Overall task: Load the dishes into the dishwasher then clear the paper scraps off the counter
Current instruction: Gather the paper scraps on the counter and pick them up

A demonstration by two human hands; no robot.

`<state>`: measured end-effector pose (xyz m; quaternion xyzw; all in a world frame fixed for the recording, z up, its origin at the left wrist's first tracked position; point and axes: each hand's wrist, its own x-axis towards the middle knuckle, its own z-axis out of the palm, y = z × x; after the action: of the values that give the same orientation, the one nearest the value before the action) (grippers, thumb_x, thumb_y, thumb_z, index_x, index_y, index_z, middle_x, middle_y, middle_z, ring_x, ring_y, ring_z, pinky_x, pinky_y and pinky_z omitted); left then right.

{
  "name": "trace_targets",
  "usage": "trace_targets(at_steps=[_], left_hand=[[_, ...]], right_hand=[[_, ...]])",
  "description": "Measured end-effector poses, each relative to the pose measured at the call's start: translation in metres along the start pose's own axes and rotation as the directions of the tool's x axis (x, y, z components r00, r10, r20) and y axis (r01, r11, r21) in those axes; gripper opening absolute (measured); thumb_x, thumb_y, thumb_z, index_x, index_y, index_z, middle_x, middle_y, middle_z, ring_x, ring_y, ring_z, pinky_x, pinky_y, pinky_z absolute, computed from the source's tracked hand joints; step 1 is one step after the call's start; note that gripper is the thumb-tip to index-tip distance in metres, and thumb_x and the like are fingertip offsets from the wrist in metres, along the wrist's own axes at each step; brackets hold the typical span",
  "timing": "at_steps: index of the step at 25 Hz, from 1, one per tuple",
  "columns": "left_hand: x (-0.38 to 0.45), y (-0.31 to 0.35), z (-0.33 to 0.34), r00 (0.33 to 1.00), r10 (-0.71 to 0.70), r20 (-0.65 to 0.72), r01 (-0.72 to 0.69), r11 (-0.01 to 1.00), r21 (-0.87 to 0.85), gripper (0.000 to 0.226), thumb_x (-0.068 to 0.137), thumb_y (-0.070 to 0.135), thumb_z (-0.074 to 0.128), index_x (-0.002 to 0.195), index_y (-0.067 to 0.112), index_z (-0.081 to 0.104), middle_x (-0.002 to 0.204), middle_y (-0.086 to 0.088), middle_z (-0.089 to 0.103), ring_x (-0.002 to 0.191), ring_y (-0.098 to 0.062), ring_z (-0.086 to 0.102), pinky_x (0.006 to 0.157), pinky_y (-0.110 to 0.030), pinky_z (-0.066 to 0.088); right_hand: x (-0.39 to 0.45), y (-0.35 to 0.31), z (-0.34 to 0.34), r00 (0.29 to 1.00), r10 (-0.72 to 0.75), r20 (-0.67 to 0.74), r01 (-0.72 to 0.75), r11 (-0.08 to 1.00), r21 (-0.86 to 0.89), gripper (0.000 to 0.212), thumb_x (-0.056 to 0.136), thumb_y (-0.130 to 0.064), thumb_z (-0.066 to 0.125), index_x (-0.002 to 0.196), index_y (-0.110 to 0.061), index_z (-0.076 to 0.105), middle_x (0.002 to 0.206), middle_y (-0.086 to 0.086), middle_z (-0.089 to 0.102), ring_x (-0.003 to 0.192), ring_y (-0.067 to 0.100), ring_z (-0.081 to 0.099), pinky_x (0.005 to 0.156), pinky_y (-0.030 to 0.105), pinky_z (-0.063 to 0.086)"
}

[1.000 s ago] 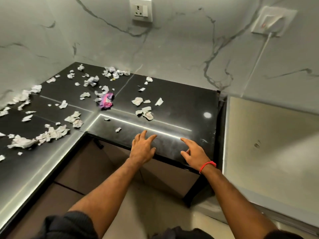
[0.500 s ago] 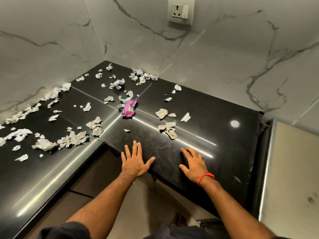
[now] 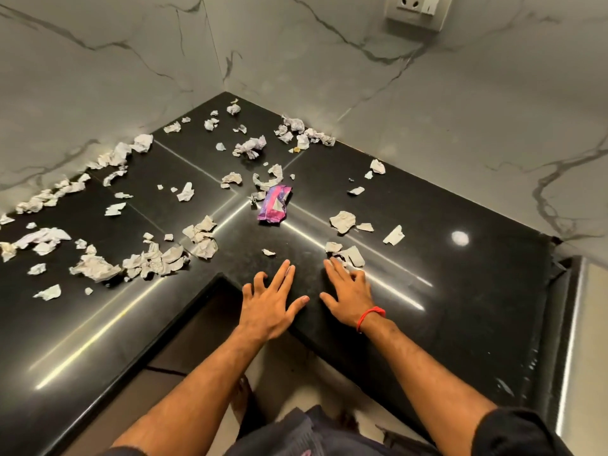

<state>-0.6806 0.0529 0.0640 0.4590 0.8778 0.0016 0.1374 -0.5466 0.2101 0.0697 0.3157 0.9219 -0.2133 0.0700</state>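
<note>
My hands lie flat, fingers spread, on the counter (image 3: 460,307). My right hand (image 3: 348,297) touches the nearest paper scraps (image 3: 348,255), ready to rake; my left hand (image 3: 269,304) holds nothing.

2 hands (image 3: 269,304) (image 3: 348,299), 1 purple wrapper (image 3: 273,205), 1 red wristband (image 3: 370,317), 1 wall socket (image 3: 416,9), dozens of paper scraps (image 3: 200,236), too many to count.

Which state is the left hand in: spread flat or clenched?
Spread flat: the left hand lies with fingers splayed on the counter.

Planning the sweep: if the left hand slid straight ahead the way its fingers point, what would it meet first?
Most likely the small paper scrap just beyond the left hand's fingertips on the counter; farther on, the purple wrapper. Depth is uncertain.
</note>
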Motion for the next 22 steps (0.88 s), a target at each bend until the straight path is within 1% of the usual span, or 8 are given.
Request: trace_targets(at_steps=[3, 6, 9, 11, 14, 17, 19, 22], left_hand=[[0.035, -0.030, -0.011, 0.997, 0.077, 0.006, -0.077, 0.997, 0.013, 0.073, 0.096, 0.072, 0.016, 0.158, 0.040, -0.005, 0.164, 0.014, -0.026, 0.145, -0.033, 0.012, 0.111, -0.050, 0.026], [0.055, -0.059, -0.014, 0.990, 0.138, -0.003, -0.138, 0.990, -0.036, 0.073, 0.099, 0.067, 0.022, 0.158, 0.039, -0.011, 0.161, 0.012, -0.033, 0.153, -0.030, -0.010, 0.119, -0.057, 0.016], [0.058, -0.072, -0.012, 0.966, 0.244, 0.087, -0.243, 0.970, -0.016, 0.072, 0.098, 0.068, 0.017, 0.157, 0.039, -0.014, 0.159, 0.018, -0.032, 0.153, -0.028, -0.019, 0.121, -0.057, 0.009], [0.063, -0.078, -0.015, 0.957, 0.271, 0.108, -0.274, 0.962, 0.016, 0.074, 0.096, 0.072, 0.016, 0.157, 0.040, -0.014, 0.162, 0.018, -0.028, 0.153, -0.030, -0.015, 0.120, -0.054, 0.011], [0.071, -0.084, -0.024, 0.940, 0.316, 0.128, -0.326, 0.943, 0.064, 0.077, 0.093, 0.077, 0.016, 0.155, 0.044, -0.015, 0.164, 0.017, -0.023, 0.153, -0.033, -0.002, 0.116, -0.053, 0.015], [0.083, -0.087, -0.034, 0.924, 0.348, 0.158, -0.365, 0.926, 0.096, 0.075, 0.093, 0.077, 0.015, 0.155, 0.047, -0.015, 0.165, 0.017, -0.020, 0.149, -0.035, 0.012, 0.113, -0.050, 0.020], [0.088, -0.087, -0.040, 0.917, 0.358, 0.177, -0.378, 0.921, 0.095, 0.073, 0.094, 0.076, 0.015, 0.155, 0.047, -0.014, 0.165, 0.018, -0.019, 0.146, -0.035, 0.017, 0.110, -0.048, 0.023], [0.089, -0.086, -0.045, 0.921, 0.336, 0.195, -0.361, 0.926, 0.110, 0.067, 0.098, 0.070, 0.015, 0.156, 0.046, -0.010, 0.165, 0.019, -0.017, 0.143, -0.031, 0.022, 0.110, -0.047, 0.027]], right_hand=[[0.019, -0.028, 0.010, 1.000, -0.011, -0.023, 0.015, 0.982, 0.189, 0.065, 0.096, -0.031, 0.050, 0.152, -0.043, 0.021, 0.161, -0.019, 0.014, 0.128, 0.023, 0.033, 0.113, 0.039, 0.026], [0.030, -0.039, 0.020, 0.947, 0.106, -0.302, 0.075, 0.844, 0.532, 0.060, 0.086, -0.009, 0.050, 0.142, -0.031, 0.048, 0.152, -0.008, 0.041, 0.137, 0.018, 0.040, 0.117, 0.040, 0.028], [0.024, -0.038, 0.023, 0.803, 0.299, -0.515, 0.023, 0.848, 0.529, 0.058, 0.079, 0.001, 0.048, 0.132, -0.019, 0.060, 0.139, 0.001, 0.055, 0.133, 0.020, 0.045, 0.114, 0.045, 0.033], [0.021, -0.041, 0.024, 0.755, 0.342, -0.560, -0.070, 0.890, 0.450, 0.057, 0.079, -0.003, 0.049, 0.134, -0.018, 0.058, 0.140, 0.002, 0.053, 0.131, 0.025, 0.043, 0.114, 0.043, 0.032], [0.032, -0.044, 0.029, 0.817, 0.273, -0.507, -0.163, 0.954, 0.251, 0.063, 0.084, -0.022, 0.051, 0.147, -0.018, 0.043, 0.158, 0.008, 0.031, 0.147, 0.033, 0.022, 0.120, 0.045, 0.020], [0.051, -0.049, 0.031, 0.935, 0.151, -0.322, -0.165, 0.986, -0.016, 0.070, 0.094, -0.038, 0.047, 0.156, -0.022, 0.018, 0.165, 0.010, -0.001, 0.151, 0.034, -0.009, 0.121, 0.049, -0.001], [0.065, -0.049, 0.029, 0.963, 0.155, -0.222, -0.174, 0.982, -0.071, 0.071, 0.098, -0.048, 0.038, 0.157, -0.019, 0.010, 0.164, 0.011, -0.011, 0.150, 0.031, -0.017, 0.119, 0.048, -0.011], [0.081, -0.057, 0.028, 0.986, 0.144, -0.086, -0.153, 0.983, -0.104, 0.081, 0.092, -0.060, 0.012, 0.157, -0.013, 0.005, 0.163, 0.013, -0.013, 0.149, 0.027, -0.019, 0.121, 0.049, -0.011]])
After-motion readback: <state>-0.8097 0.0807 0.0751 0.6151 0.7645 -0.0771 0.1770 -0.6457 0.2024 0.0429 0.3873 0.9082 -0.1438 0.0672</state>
